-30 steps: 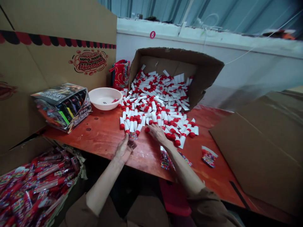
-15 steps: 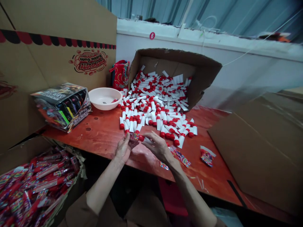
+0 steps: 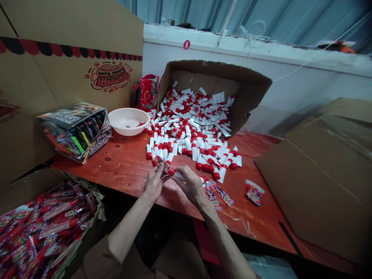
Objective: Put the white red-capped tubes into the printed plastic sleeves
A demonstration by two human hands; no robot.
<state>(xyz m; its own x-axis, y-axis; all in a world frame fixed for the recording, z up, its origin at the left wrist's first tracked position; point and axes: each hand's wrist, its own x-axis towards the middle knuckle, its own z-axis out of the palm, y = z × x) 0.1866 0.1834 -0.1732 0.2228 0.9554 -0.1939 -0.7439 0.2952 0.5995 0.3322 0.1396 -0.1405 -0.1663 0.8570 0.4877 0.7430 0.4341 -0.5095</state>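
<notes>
Near the table's front edge, my left hand [image 3: 154, 183] pinches a small colourful printed wrapper [image 3: 167, 166] between thumb and fingers. My right hand [image 3: 190, 185] has its fingers closed on a white tube with a red cap [image 3: 179, 176]. The tube's red cap end meets the wrapper's right end; I cannot tell how far inside it sits. Just beyond my hands spreads a heap of similar white tubes [image 3: 188, 145], spilling from a tipped cardboard box [image 3: 250, 89]. By my right wrist lie several flat printed wrappers [image 3: 223, 194].
A pink bowl [image 3: 129, 131] with a few small pieces stands left of the heap, beside a display box [image 3: 75, 130]. At lower left, a carton holds many wrapped tubes [image 3: 55, 213]. One wrapper [image 3: 254, 193] lies apart, near a large cardboard box [image 3: 316, 174] at right.
The wrapper and tube now slope more, their left end higher. My right forearm has shifted left, showing more of the wrappers beside it.
</notes>
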